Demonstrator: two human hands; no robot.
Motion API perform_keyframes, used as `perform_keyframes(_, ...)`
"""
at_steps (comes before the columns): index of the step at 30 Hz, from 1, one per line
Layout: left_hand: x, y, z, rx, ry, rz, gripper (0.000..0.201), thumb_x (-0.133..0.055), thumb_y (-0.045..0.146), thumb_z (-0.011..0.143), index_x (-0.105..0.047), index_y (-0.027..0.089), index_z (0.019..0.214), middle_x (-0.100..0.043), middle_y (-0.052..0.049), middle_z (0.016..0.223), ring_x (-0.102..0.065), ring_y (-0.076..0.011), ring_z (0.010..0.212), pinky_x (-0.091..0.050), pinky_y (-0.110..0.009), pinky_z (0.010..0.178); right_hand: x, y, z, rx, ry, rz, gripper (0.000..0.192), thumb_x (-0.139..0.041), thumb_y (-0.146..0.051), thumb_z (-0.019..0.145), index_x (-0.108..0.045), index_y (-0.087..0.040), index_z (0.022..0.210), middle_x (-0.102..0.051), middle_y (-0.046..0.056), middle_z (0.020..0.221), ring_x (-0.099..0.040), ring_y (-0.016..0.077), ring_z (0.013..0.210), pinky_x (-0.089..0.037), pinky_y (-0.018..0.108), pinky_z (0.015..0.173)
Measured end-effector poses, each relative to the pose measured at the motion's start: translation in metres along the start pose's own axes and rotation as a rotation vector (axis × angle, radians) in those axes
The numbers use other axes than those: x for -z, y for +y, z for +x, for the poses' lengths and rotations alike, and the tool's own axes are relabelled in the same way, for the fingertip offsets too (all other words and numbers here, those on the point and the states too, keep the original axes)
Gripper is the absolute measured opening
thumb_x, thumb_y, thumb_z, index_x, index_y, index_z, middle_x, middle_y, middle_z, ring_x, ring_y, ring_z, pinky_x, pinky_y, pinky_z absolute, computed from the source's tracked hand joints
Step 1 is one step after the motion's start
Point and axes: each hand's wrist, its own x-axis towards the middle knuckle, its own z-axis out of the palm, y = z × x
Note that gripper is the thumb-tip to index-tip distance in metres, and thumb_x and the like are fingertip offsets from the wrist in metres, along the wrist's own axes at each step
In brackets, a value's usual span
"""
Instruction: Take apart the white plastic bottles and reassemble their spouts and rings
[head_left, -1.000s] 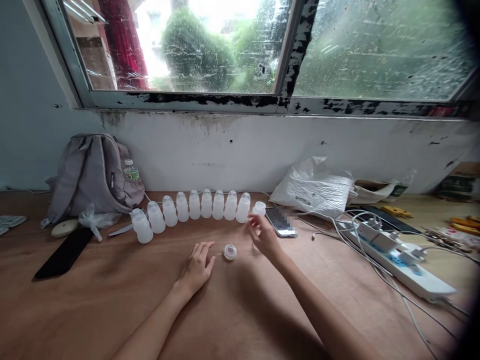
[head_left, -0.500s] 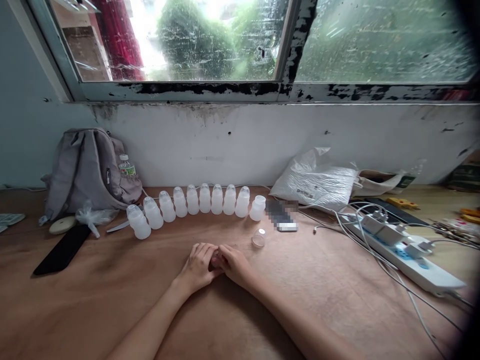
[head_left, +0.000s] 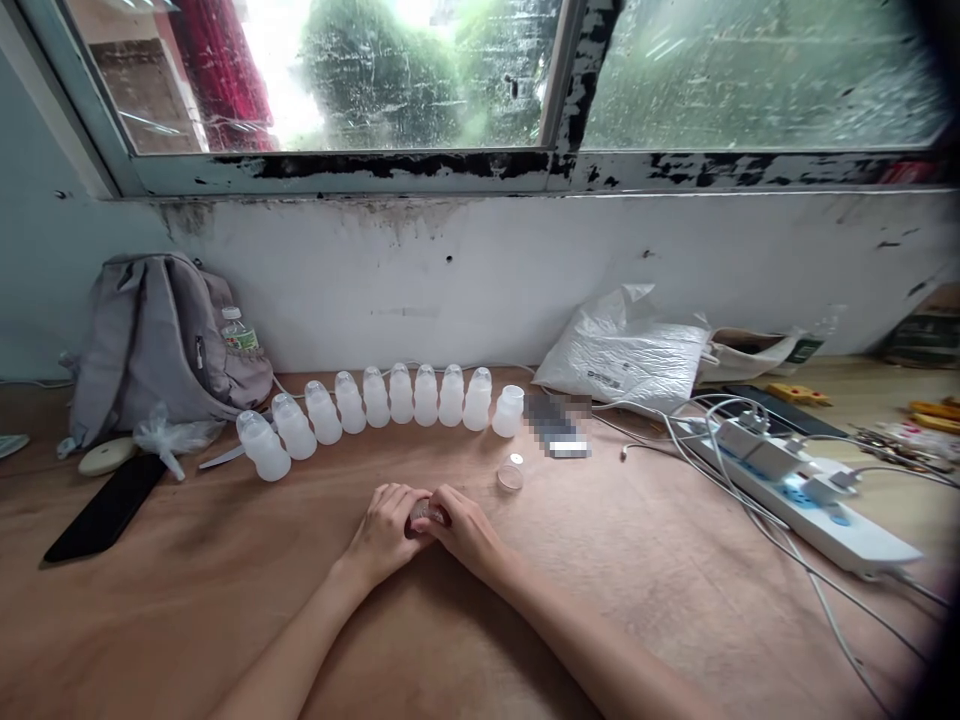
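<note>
Low over the wooden table, my left hand (head_left: 388, 528) and my right hand (head_left: 459, 527) meet, fingers curled round a small see-through round piece (head_left: 426, 511). Fingers cover most of it, so its exact kind is hidden. Behind the hands a curved row of several frosted white baby bottles (head_left: 425, 397) stands upright, most with see-through domed caps. The rightmost baby bottle (head_left: 508, 412) has no domed cap on it. In front of that bottle, just beyond my right hand, a see-through bottle cap (head_left: 511, 474) rests on the table.
At left are a grey backpack (head_left: 150, 345), a black flat phone-like object (head_left: 105, 510) and a knotted plastic bag (head_left: 176, 435). A white power strip (head_left: 817, 510) with trailing cables lies at right, near a silvery plastic package (head_left: 626, 355). A pixelated item (head_left: 559, 425) lies beside the bottles.
The camera view has shifted slightly. Both hands stay together on the small round piece; more of it now shows between the fingers, which have changed position a little.
</note>
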Motion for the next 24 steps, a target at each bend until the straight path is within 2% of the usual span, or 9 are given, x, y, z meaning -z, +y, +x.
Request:
perform_keyframes(7,0.0,0.003,0.003,0.028,0.03,-0.021,0.024,-0.055,0.03,0.074,-0.053,0.022,0.096,-0.059,-0.004,0.088,-0.053,-0.0204,0.084,-0.04,-0.035,0.077,-0.002,0.001,-0.002,-0.034,0.082,0.107,0.009,-0.044,-0.029,0.085,-0.049,-0.022,0.085,-0.057,0.003,0.078,-0.053,0.0146,0.066,-0.044,0.026,0.062)
perform_keyframes(12,0.002,-0.005,0.001,0.03,0.054,0.049,0.028,-0.056,0.034,0.075,-0.053,0.022,0.1,-0.059,-0.005,0.09,-0.053,-0.0212,0.085,-0.04,-0.037,0.079,-0.002,0.006,0.001,-0.118,0.208,0.161,0.015,-0.045,-0.031,0.084,-0.048,-0.022,0.095,-0.057,0.004,0.083,-0.055,0.0152,0.067,-0.047,0.029,0.063)
perform_keyframes(15,0.007,-0.026,0.0,0.097,0.139,0.098,0.029,-0.055,0.03,0.076,-0.052,0.023,0.104,-0.058,-0.005,0.097,-0.052,-0.0223,0.092,-0.039,-0.038,0.083,0.004,0.01,0.005,-0.158,0.227,0.161,0.015,-0.046,-0.028,0.083,-0.052,-0.021,0.094,-0.053,0.005,0.085,-0.054,0.0146,0.067,-0.048,0.028,0.061)
perform_keyframes(19,0.02,-0.067,-0.002,0.355,0.36,0.184,0.033,-0.056,0.033,0.074,-0.055,0.023,0.105,-0.049,-0.007,0.102,-0.049,-0.024,0.096,-0.04,-0.038,0.085,0.006,0.017,0.007,-0.138,0.075,0.149,0.021,-0.047,-0.02,0.08,-0.055,-0.023,0.099,-0.051,0.004,0.091,-0.055,0.0142,0.073,-0.048,0.028,0.067)
perform_keyframes(22,0.026,-0.095,-0.007,0.475,0.364,0.255,0.036,-0.055,0.035,0.074,-0.054,0.022,0.108,-0.051,-0.008,0.098,-0.049,-0.0258,0.095,-0.04,-0.039,0.085,0.003,0.022,0.006,-0.144,0.053,0.13,0.037,-0.05,-0.015,0.075,-0.046,-0.023,0.111,-0.054,0.004,0.091,-0.054,0.0152,0.077,-0.047,0.031,0.072)
perform_keyframes(24,0.027,-0.108,-0.01,0.502,0.352,0.266,0.038,-0.054,0.033,0.075,-0.052,0.019,0.11,-0.054,-0.01,0.099,-0.05,-0.0263,0.095,-0.039,-0.039,0.086,0.0,0.024,0.005,-0.154,0.064,0.118,0.041,-0.051,-0.014,0.073,-0.042,-0.022,0.112,-0.056,0.004,0.089,-0.055,0.0158,0.078,-0.047,0.032,0.074)
